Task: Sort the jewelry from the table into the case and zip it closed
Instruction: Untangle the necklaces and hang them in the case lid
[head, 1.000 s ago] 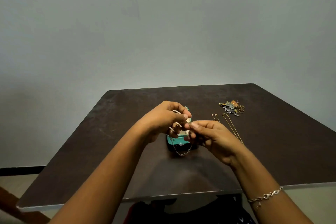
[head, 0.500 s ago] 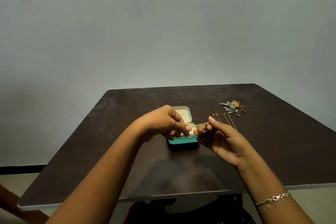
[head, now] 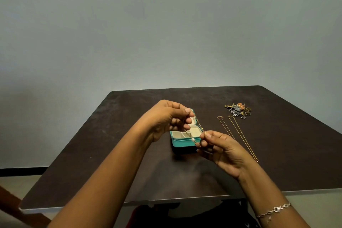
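Fine gold chain (head: 199,124) carrying a pearl bead (head: 192,139), held in the air directly above the open teal case (head: 183,143). The left hand (head: 171,119) pinches one part of the chain between thumb and fingertips over the rear of the case, and the right hand (head: 220,147) pinches another part between thumb and forefinger at the case's right front corner, so both hands hold the chain. The slack hangs in a loop, with the bead just over the front wall. Holding it at two points probably keeps the thin links from knotting and lets them be lowered in order into one of the cream-lined compartments; which compartment is meant cannot be told. The lid (head: 193,122) stands up behind the case, largely hidden by the left hand, leaving the tray open from above. To the right of the case, apart from it, two long chains (head: 242,138) lie stretched out side by side on the dark table (head: 129,135). Farther right and behind the case is a small heap of mixed pieces (head: 238,110), seemingly earrings and rings. These still wait to be sorted, so the task appears to be at an early stage, with the zip not yet closed. A silver bracelet (head: 273,210) is worn on the right wrist, nearest the viewer
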Demonstrator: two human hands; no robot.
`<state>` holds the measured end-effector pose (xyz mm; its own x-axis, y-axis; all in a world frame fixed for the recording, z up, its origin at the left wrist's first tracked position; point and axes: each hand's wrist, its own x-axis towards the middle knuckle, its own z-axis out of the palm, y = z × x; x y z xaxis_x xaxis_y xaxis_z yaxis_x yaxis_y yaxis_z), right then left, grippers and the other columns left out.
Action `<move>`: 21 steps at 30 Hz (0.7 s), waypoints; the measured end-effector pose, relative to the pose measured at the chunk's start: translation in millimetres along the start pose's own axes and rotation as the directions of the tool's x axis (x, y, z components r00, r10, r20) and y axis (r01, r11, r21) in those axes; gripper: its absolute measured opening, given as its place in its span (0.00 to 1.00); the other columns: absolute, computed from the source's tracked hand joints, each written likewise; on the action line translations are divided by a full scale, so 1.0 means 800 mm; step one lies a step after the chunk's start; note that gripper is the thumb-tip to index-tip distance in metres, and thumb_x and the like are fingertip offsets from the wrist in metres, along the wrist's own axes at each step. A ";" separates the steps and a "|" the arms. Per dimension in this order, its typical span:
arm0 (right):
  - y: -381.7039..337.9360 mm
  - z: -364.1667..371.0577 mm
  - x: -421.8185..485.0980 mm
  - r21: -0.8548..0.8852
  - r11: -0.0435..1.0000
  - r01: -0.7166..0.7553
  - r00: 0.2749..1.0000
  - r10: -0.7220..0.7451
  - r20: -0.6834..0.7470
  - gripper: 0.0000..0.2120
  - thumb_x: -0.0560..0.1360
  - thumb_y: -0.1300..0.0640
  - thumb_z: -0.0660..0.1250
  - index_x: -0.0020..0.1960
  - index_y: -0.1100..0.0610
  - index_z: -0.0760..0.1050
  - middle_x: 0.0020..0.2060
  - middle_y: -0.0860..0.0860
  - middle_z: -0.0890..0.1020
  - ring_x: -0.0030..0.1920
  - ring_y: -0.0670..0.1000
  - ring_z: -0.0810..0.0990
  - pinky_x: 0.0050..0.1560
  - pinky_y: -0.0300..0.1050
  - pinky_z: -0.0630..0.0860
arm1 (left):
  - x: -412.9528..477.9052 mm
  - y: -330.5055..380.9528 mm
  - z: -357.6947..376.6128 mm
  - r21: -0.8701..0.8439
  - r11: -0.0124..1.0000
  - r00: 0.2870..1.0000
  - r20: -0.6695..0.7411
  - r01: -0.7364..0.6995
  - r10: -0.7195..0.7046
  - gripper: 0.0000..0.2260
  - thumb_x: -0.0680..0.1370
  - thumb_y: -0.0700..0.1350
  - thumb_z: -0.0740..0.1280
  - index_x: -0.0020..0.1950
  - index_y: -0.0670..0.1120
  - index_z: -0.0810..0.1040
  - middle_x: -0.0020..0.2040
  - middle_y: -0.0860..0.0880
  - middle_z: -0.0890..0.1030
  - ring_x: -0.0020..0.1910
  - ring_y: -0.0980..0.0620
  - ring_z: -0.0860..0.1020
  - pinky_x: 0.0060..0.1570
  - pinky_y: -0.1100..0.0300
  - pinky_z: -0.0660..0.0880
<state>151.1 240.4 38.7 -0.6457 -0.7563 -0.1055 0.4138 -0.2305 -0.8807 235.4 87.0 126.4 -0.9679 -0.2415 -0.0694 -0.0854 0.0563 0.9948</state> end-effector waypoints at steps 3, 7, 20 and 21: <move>-0.008 -0.001 0.002 -0.091 0.996 0.016 1.000 -0.016 -0.002 0.07 0.65 0.59 0.66 0.40 0.59 0.81 0.37 0.53 0.84 0.39 0.48 0.82 0.42 0.41 0.79 | 0.003 -0.002 0.000 0.128 0.991 0.999 -0.020 -0.035 0.038 0.09 0.77 0.37 0.64 0.37 0.42 0.79 0.28 0.49 0.79 0.26 0.56 0.76 0.34 0.64 0.72; -0.028 0.004 0.007 -0.267 0.955 0.132 0.991 -0.136 0.001 0.10 0.70 0.60 0.64 0.49 0.60 0.79 0.46 0.54 0.84 0.49 0.51 0.81 0.47 0.38 0.76 | 0.002 -0.005 0.002 0.253 0.965 0.998 -0.007 -0.062 0.066 0.10 0.77 0.38 0.64 0.36 0.42 0.79 0.27 0.49 0.79 0.25 0.57 0.75 0.35 0.63 0.74; -0.063 0.041 0.020 -0.636 0.720 0.278 0.958 -0.254 0.131 0.07 0.68 0.67 0.70 0.42 0.57 0.81 0.37 0.55 0.84 0.42 0.51 0.82 0.51 0.50 0.76 | 0.005 -0.010 0.005 0.376 0.922 0.991 -0.059 -0.088 0.118 0.09 0.77 0.39 0.64 0.37 0.42 0.78 0.30 0.47 0.78 0.27 0.55 0.76 0.34 0.62 0.73; -0.063 0.041 0.021 -0.652 0.706 0.276 0.958 -0.261 0.122 0.06 0.68 0.67 0.70 0.40 0.57 0.81 0.35 0.54 0.84 0.39 0.50 0.82 0.49 0.51 0.75 | 0.006 -0.011 0.005 0.382 0.920 0.990 -0.066 -0.089 0.123 0.09 0.77 0.39 0.64 0.37 0.41 0.78 0.30 0.47 0.78 0.27 0.55 0.76 0.34 0.62 0.72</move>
<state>140.6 219.5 96.5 -0.6477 -0.7391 0.1851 -0.3042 0.0282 -0.9522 230.8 89.2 116.9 -0.9534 -0.2960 0.0588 -0.0827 0.4438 0.8923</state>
